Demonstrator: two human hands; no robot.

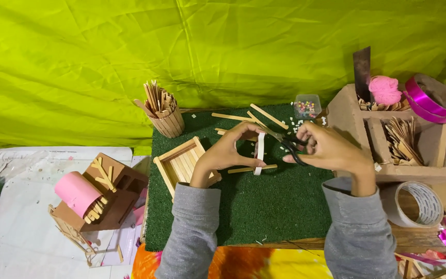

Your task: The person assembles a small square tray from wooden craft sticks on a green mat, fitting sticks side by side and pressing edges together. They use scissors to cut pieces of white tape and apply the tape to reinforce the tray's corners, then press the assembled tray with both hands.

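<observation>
My left hand [228, 151] pinches a narrow white strip [259, 153] and holds it upright over the green turf mat [264, 206]. My right hand [329, 149] grips black-handled scissors [286, 140], whose blades point left toward the top of the strip. A wooden stick [252, 168] lies flat on the mat just under the strip. Left of my left hand sits a small tray built from wooden sticks [179, 161]. Both forearms wear grey sleeves.
A stick-built cup of sticks [162, 114] stands at the mat's back left. Loose sticks [268, 116] and a clear bead box [307, 106] lie behind. A cardboard organiser [354, 124] with pink yarn, ribbon and stick pieces stands right; a tape roll [418, 203] lies below it. A pink paper roll [77, 192] sits left.
</observation>
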